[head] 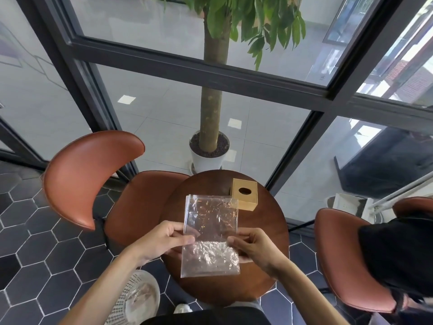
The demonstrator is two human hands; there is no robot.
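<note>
- Closest in, at 7 o'clock from the bag, a white perforated waste basket (pixel 138 299) stands on the hex-tiled floor. Something clear and crinkly lies inside it, too blurred to name.
- Now the action: the left hand (pixel 172 240) pinches the clear plastic bag (pixel 210 231) at its 9 o'clock edge, thumb on top and fingers curled under. The right hand (pixel 249 246) pinches the 3 o'clock edge the same way.
- The bag is held spread out above the round wooden table (pixel 271 233). I cannot tell whether its lower edge touches the wood.
- My read is that this is a fold or a flattening across the middle.
  - Both pinches should sit level on the crease line.
  - A gentle pull apart makes the film taut.
  - Match the corners before pressing, because thin film slips and springs back.
- Hard to make out:
  - whether the crumpled lower half is doubled over or holds loose film
  - whether the strip along the 12 o'clock edge is a zip seal
  - the fingertips behind the plastic
- At 1 o'clock, on the table, there's a wooden tissue box (pixel 244 194) with an oval slot. Its near left corner sits behind the bag.
- At 10 o'clock is a brown leather chair (pixel 93 179). At 3 o'clock a second chair (pixel 339 266) lies partly under a black garment (pixel 393 249), both cut by the frame.
- Farthest out, at 12 o'clock, a potted tree (pixel 210 127) stands by the glass wall, its crown cropped at the top.
</note>
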